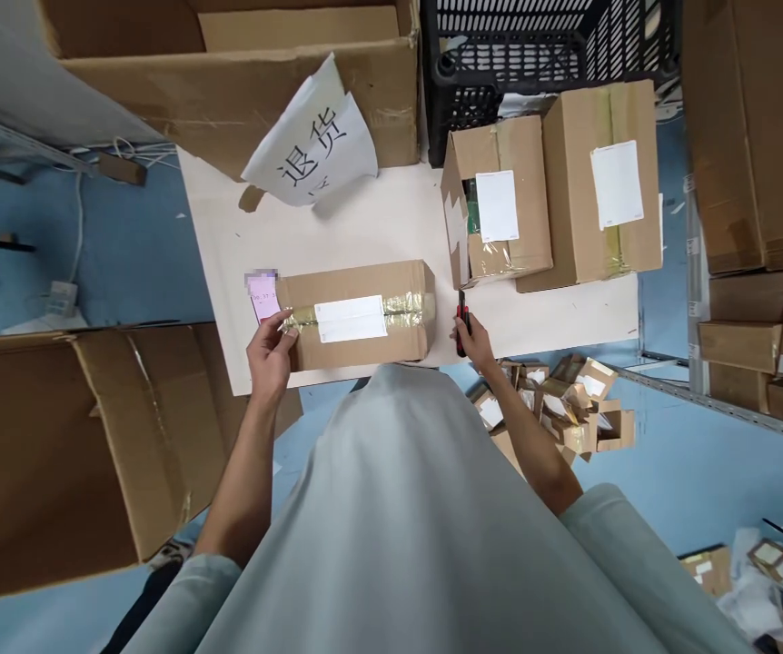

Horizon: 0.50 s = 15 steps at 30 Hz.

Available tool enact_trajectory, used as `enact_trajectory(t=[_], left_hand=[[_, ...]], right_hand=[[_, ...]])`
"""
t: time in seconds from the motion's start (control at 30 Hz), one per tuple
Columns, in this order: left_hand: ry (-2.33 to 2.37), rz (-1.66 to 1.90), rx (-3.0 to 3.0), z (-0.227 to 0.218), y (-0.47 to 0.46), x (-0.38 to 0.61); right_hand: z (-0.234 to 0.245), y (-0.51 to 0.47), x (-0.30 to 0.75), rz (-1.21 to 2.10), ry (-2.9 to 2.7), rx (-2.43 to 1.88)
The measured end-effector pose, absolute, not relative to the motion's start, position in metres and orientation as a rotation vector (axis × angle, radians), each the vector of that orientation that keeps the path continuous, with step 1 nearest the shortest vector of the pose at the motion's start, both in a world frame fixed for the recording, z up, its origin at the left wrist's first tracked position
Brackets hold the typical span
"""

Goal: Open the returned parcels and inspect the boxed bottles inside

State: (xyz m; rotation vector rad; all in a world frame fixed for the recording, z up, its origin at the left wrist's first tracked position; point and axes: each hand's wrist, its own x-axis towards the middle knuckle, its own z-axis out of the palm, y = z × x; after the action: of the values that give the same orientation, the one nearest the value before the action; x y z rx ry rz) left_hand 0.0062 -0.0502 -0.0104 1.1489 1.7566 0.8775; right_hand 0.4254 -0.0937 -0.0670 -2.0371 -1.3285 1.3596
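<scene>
A taped cardboard box (361, 313) with a white label lies on the pale table (378, 222) in front of me. My left hand (270, 350) grips the box's left end, fingers curled on its top edge beside a pink slip (263, 298). My right hand (474, 338) is closed around a red and black utility knife (461, 320), just right of the box and not touching it.
Two more labelled boxes (500, 200) (602, 182) stand at the table's right. A big open carton with a paper sign (313, 145) sits behind; a black crate (541, 54) is at the back right. Another large carton (71, 445) is at left. Small boxes (561, 409) lie on the blue floor.
</scene>
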Motion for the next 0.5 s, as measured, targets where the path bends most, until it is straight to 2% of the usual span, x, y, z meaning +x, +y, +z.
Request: enact_trajectory(t=[0.2, 0.5], left_hand=[[1.820, 0.890, 1.125, -0.013, -0.050, -0.005], [1.892, 0.802, 1.523, -0.002, -0.054, -0.017]], right_hand=[[-0.065, -0.089, 0.381, 1.414, -1.145, -1.888], [-0.007, -0.081, 0.372, 1.293, -1.217, -1.803]])
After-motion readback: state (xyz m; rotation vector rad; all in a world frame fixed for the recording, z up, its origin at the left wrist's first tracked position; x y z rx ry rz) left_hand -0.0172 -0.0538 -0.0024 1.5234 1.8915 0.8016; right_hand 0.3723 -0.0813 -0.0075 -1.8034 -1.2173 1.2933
